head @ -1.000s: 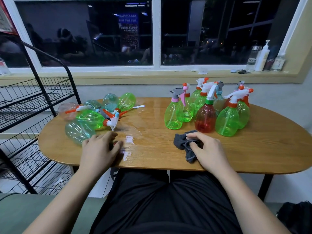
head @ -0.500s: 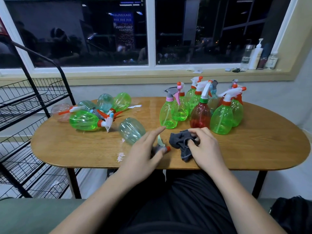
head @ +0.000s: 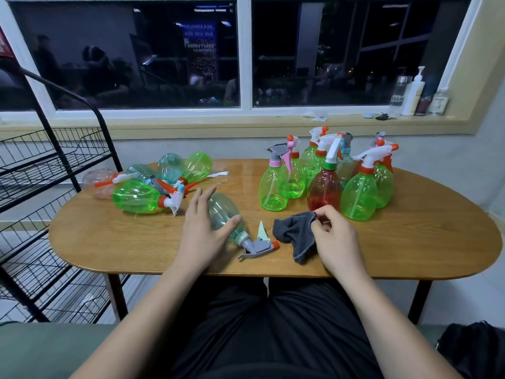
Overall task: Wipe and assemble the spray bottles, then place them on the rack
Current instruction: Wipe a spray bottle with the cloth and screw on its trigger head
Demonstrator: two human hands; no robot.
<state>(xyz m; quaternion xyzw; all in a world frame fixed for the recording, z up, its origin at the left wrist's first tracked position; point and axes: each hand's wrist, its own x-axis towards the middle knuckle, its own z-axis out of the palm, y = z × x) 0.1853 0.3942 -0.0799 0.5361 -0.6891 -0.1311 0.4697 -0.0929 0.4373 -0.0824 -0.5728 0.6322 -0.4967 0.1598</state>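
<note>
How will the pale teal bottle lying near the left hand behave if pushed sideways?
The teal bottle lies on its rounded side, so it would probably roll; its trigger head may stop it soon. It looks clear and empty, so likely light, and the smooth plastic could slip.

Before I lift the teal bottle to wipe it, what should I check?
1. Pale teal clear plastic spray bottle in reach: ok, it lies on its side on the wooden table under the left hand.
2. Grip on it: not ok, the fingers are straight and spread, not curled round it.
3. Dark grey cloth ready: ok, pinched by the right hand.
4. Grey trigger head screwed tight: cannot tell; it sits on the neck.
5. Clearance on the right: not ok, the upright red plastic bottle stands close behind the cloth and looks easy to knock.
</note>
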